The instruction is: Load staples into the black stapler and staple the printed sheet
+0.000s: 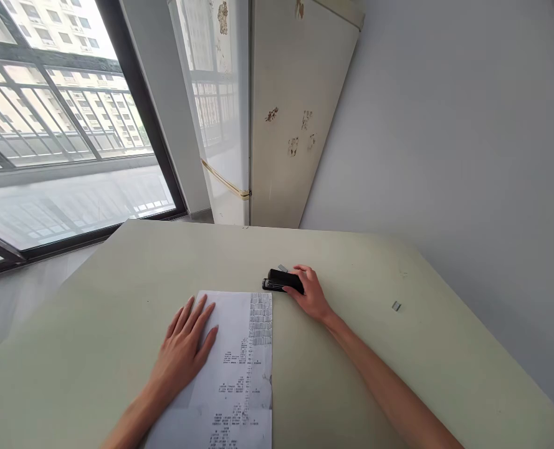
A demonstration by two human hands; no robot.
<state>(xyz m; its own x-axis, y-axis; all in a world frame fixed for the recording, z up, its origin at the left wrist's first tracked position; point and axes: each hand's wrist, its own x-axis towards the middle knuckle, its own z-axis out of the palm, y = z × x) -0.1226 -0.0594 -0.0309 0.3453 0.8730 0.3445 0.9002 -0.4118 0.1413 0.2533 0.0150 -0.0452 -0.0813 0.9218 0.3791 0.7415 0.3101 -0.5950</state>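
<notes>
Printed white paper lies on the pale green table, with dense dark print at its upper right corner. My left hand rests flat on the paper's left side, fingers spread. Just beyond the paper's upper right corner, a black stapler points left, its top arm raised a little from its base. My right hand grips the stapler's right end, thumb on the near side and fingers over the far side. The stapler and the paper appear to be apart.
On the table, a small grey strip of staples lies behind the stapler, and another strip lies to the right. A worn refrigerator stands past the far edge, with a window at the left and a wall at the right.
</notes>
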